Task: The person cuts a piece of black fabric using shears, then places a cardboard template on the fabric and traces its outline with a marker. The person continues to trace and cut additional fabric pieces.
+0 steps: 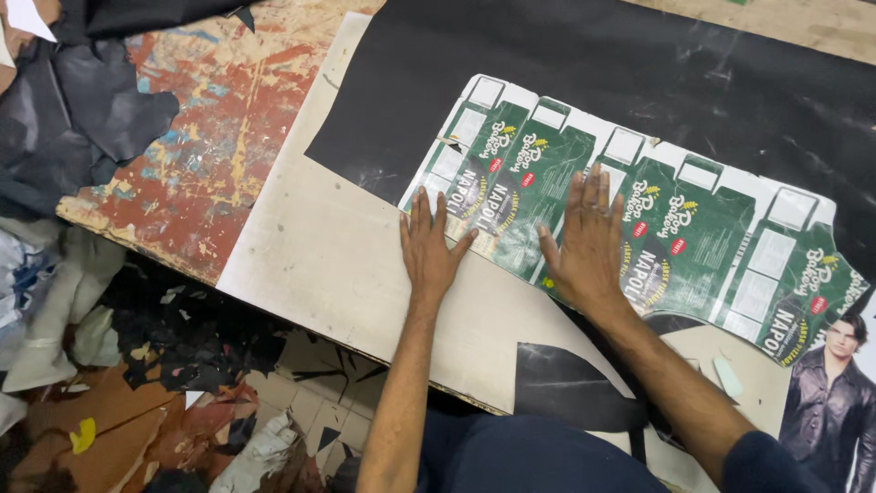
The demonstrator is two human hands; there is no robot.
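A flattened green and white printed cardboard pattern (pixel 693 233) lies on a large black sheet (pixel 657 73) spread over a pale board (pixel 319 256). My left hand (pixel 431 246) presses flat on the pattern's lower left end, fingers together, palm partly on the pale board. My right hand (pixel 586 242) lies flat on the middle of the pattern, fingers spread a little. Neither hand holds anything.
A paint-stained tabletop (pixel 210 155) shows at the left, with dark leather pieces (pixel 73 119) piled at its far corner. Scraps and offcuts (pixel 182 365) litter the tiled floor below. A black cut piece (pixel 566 388) and a printed picture of a person (pixel 835 393) lie near the table's front edge.
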